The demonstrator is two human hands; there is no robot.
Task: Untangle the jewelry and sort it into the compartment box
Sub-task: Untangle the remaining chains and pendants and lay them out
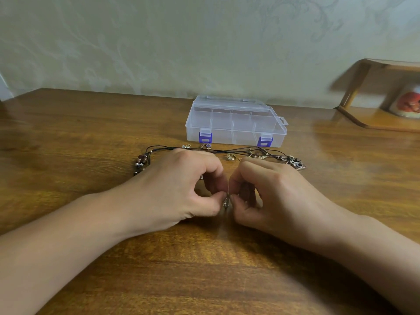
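Note:
A clear plastic compartment box (236, 122) with two purple latches stands closed at the back of the wooden table. In front of it lies a tangle of black cord necklaces (227, 151), with brown beads (141, 164) at the left end and a dark camera-shaped pendant (298, 165) at the right end. Small metal rings (206, 146) and a clasp piece (230, 156) lie loose near the cords. My left hand (181, 187) and my right hand (272, 192) meet at the table's middle, fingertips pinching a small silver clasp (226, 201) between them.
A wooden stand (363, 114) with a white and orange object (409, 103) under it sits at the right rear corner. A pale patterned wall runs behind the table. The table's wood surface (204, 269) stretches toward me.

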